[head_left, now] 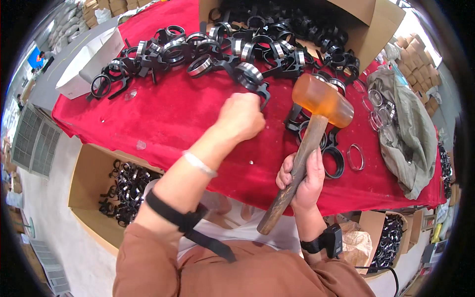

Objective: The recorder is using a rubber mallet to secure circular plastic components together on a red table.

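Observation:
A mallet (pixel 302 153) with a translucent amber head and a worn wooden handle slants up across the right side of the view. My right hand (pixel 308 180) is closed round its handle, below the head. Out over the red cloth, my left hand (pixel 241 118) is curled closed at the lower end of a black ring bracket (pixel 249 75) with a silvery band; its fingertips are hidden behind the hand. Beneath the mallet lie more black ring brackets (pixel 334 162), partly covered by it. A thin clear ring (pixel 355 157) lies just right of them.
Many similar brackets (pixel 175 52) are heaped along the far side of the red-covered table (pixel 163 119). An open carton (pixel 381 29) of them stands behind. At left is a white box (pixel 89 67); at right, a grey-green sack (pixel 405 143) with metal rings. Bracket-filled cartons (pixel 89 185) sit below.

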